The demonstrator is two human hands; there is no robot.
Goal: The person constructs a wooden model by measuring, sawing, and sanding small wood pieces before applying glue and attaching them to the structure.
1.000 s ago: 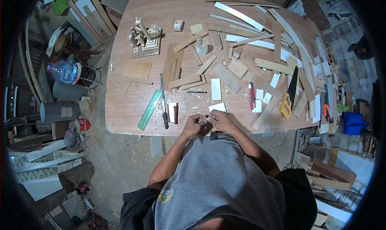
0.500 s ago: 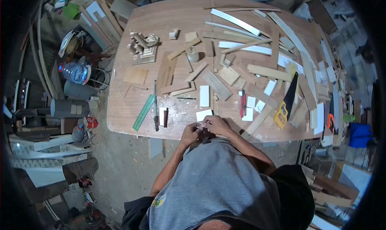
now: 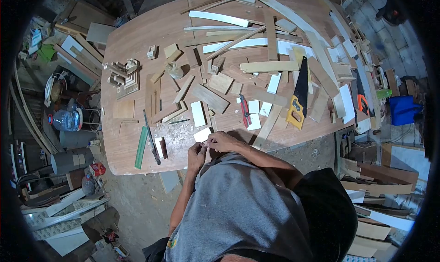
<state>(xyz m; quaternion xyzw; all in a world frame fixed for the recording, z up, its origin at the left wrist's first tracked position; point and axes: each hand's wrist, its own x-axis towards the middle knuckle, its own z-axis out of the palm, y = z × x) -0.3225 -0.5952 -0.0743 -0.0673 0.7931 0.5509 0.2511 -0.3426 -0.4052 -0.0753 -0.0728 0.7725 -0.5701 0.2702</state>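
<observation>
At the near edge of the table my left hand [image 3: 196, 156] and my right hand [image 3: 223, 142] meet, fingertips pinched together. Something small and pale may be between them, but it is too small to make out. Just beyond the fingers lies a white rectangular piece [image 3: 202, 134], and farther on a second white block [image 3: 198, 114]. To the left are a dark brown strip [image 3: 163, 148], a thin dark tool like a file [image 3: 151, 138] and a green ruler [image 3: 141, 147]. A red utility knife [image 3: 245, 111] lies to the right.
Wood strips and offcuts cover the right of the wooden table [image 3: 123, 145]. Among them lie a yellow-handled handsaw [image 3: 298, 99] and an orange-handled saw [image 3: 362, 97]. A stepped wooden model [image 3: 124, 78] stands at left. A water bottle [image 3: 65, 120] is beside the table.
The head view has turned, so the table and its items appear shifted left and tilted. Both hands stay together at the table edge, fingers still pinched.
</observation>
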